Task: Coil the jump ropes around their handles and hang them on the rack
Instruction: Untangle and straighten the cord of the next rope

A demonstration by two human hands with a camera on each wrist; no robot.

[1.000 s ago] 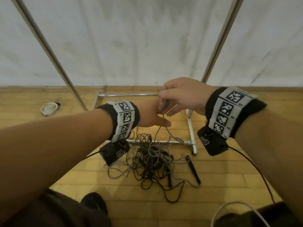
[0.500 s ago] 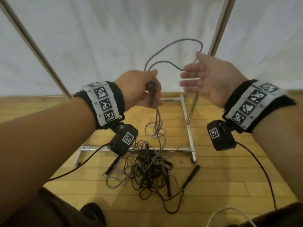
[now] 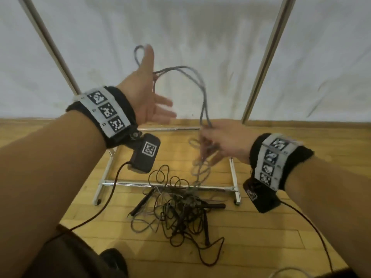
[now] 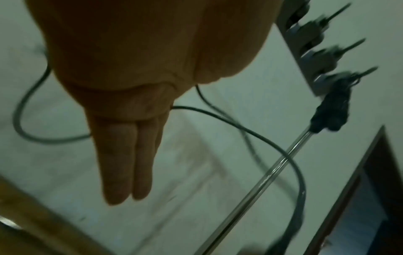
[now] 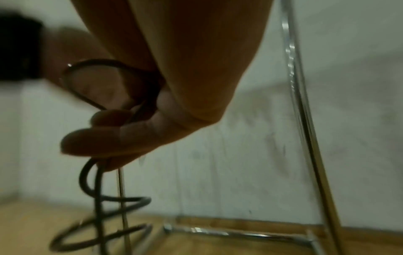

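Fingers [image 3: 164, 109] of the left hand [image 3: 144, 97] spread open under loops of thin grey jump rope [image 3: 202, 91]; right hand [image 3: 224, 143] pinches it above the floor tangle [image 3: 180, 209]. Loops could slide off.

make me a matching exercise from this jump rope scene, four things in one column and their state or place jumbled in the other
Things:
1. left hand
2. right hand
3. tangled pile of dark jump ropes
4. chrome tube base frame of the rack

States or places:
A. lies loose on the wooden floor
B. stands on the floor in front of the white wall
C. raised, fingers straight, with the grey jump rope looped over it by the thumb
D. lower, fingers curled round the grey rope's strands

Pairs: 1-C, 2-D, 3-A, 4-B
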